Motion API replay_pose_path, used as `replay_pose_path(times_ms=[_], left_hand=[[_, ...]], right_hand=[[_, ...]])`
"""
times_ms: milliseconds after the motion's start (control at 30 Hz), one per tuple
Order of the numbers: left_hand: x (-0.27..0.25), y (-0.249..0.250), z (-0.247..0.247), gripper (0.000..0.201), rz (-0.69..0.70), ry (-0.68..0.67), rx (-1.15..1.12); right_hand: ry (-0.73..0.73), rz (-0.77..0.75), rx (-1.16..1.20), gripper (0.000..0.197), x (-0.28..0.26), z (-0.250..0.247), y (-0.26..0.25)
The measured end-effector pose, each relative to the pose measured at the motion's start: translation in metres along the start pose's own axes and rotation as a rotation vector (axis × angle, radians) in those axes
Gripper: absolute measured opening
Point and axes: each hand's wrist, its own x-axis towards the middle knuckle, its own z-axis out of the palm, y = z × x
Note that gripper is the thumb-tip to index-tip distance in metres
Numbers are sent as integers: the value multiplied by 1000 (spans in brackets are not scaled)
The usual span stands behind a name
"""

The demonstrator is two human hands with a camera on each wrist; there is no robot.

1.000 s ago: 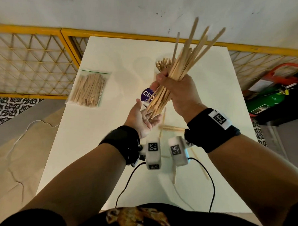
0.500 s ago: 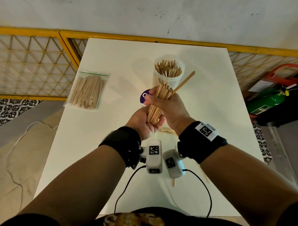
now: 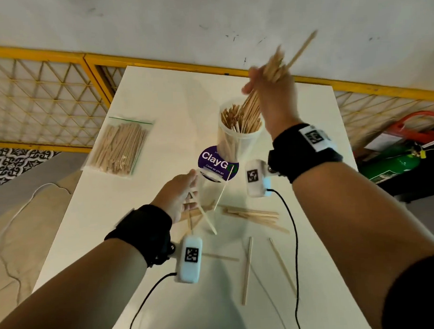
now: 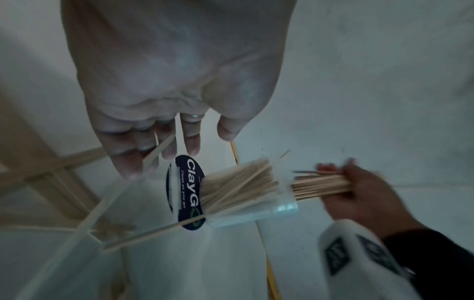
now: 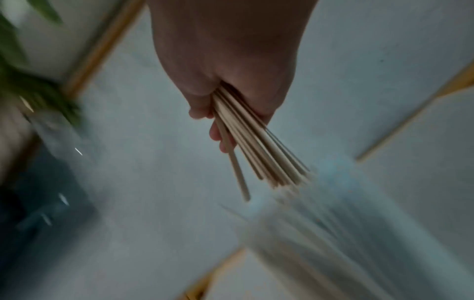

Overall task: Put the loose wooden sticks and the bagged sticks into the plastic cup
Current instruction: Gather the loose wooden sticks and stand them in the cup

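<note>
Wooden bundle of sticks clamped in right hand, tips angled into the plastic cup for dropping. Left hand slack-fingered, probably steadying beside cup. Bagged sticks left of cup.

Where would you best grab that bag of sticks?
Probably across the middle of the bagged sticks, coming from above. The bag lies flat on the white table, its sticks running lengthwise, so fingers spanning its two long sides would gather the bundle evenly.
</note>
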Motion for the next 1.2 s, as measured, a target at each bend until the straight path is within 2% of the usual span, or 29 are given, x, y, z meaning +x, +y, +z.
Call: replay_pose_path(times_ms=[67, 167, 233, 300, 367, 400, 467, 500, 533, 567, 633, 700, 733, 767, 800, 867, 933, 967, 1000, 1067, 1133, 1200], left_hand=[[1, -1, -4, 32, 104, -12, 131], [12, 8, -3, 54, 340, 38, 483], [18, 24, 7, 56, 460, 138, 554], [21, 45, 20, 59, 637, 153, 561], [26, 68, 35, 62, 827, 155, 655], [29, 81, 44, 62, 889, 162, 739], [37, 101, 61, 58, 925, 169, 993], [40, 107, 68, 54, 920, 146, 1149], [42, 110, 73, 51, 907, 105, 1298], [44, 111, 77, 51, 890, 62, 1432], [43, 111, 76, 54, 873, 11, 1601], [42, 113, 69, 55, 942, -9, 1529], [41, 111, 62, 56, 996, 7, 1424], [39, 108, 53, 56, 1047, 41, 1290], [37, 99, 41, 56, 1061, 76, 1164], [37, 73, 11, 57, 965, 106, 1078], [37, 28, -22, 64, 729, 61, 1198], [37, 7, -36, 71, 617, 29, 1281], [34, -17, -50, 81, 524, -5, 1357], [23, -58, -69, 99, 420, -96, 1476], [9, -91, -75, 106, 425, -160, 1530], [-6, -110, -69, 105, 448, -201, 1493]], right_hand=[[-100, 64, -147, 19, 3, 10, 29], [-34, 47, -92, 25, 7, 7, 41], [18, -52, -34, 36, 9, 1, 35], [1, -223, -103, 43, 6, -5, 34], [-133, -404, -364, 44, 0, -9, 40], [-258, -463, -537, 44, -3, -10, 46], [-542, -500, -822, 48, -11, -10, 62], [-611, -520, -878, 51, -13, -12, 71], [-601, -549, -880, 53, -15, -15, 80], [-528, -579, -838, 52, -17, -19, 88], [-234, -602, -657, 41, -27, -33, 101], [52, -534, -483, 29, -43, -46, 116], [92, -501, -445, 27, -56, -47, 125], [46, -514, -458, 26, -69, -46, 132], [-84, -560, -512, 27, -83, -42, 143], [-476, -612, -659, 36, -102, -27, 162], [-816, -460, -869, 54, -109, -12, 173], [-896, -374, -951, 58, -105, -7, 178], [-929, -316, -993, 61, -105, -5, 183], [-885, -245, -995, 66, -117, -7, 192], [-761, -157, -952, 75, -147, -17, 193], [-700, -29, -893, 76, -183, -25, 190]])
